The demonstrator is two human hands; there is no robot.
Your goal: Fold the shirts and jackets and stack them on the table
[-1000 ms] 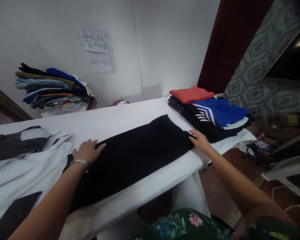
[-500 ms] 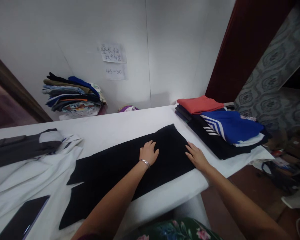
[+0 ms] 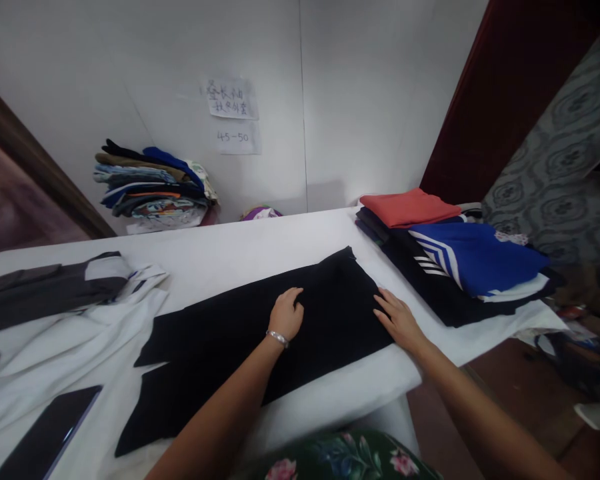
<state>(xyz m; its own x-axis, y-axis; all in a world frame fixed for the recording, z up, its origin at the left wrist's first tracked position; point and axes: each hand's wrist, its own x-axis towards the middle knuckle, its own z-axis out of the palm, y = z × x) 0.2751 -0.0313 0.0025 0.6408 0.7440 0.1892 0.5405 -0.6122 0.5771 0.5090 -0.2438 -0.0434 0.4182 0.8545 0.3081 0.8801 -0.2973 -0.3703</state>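
Head view, as an onlooker sees it: long black soft-fabric trousers (image 3: 230, 325) lie flat on the white cloth-covered tbl. (image 3: 250, 247), prob. waist end to R., two leg ends to L. w/ a notch btwn. L. hand (image 3: 287, 315), w/ a silver-coloured bracelet (image 3: 279, 338) at the wrist, rests palm-down mid-garment, fingers loosely bent, no fold seen in its grip. R. hand (image 3: 400, 320) lies on the waist edge, fingers parted, likewise gripping nothing visible. Near it: a multicoloured pile of folded clothes (image 3: 485, 257).

Handling (est.): light, limp, not fragile; prob. slides w/ a gentle pull & creases if pushed. Best hold: waist corners or leg ends, pinched thru all layers so none slips.

Vs. 1 s earlier: L. hand is now mid-garment, not near the leg ends; R. fingers lie flat where they appeared to pinch the waist corner; leg ends & notch now show. Vs. 0.5 s earlier: pose nearly unchanged.
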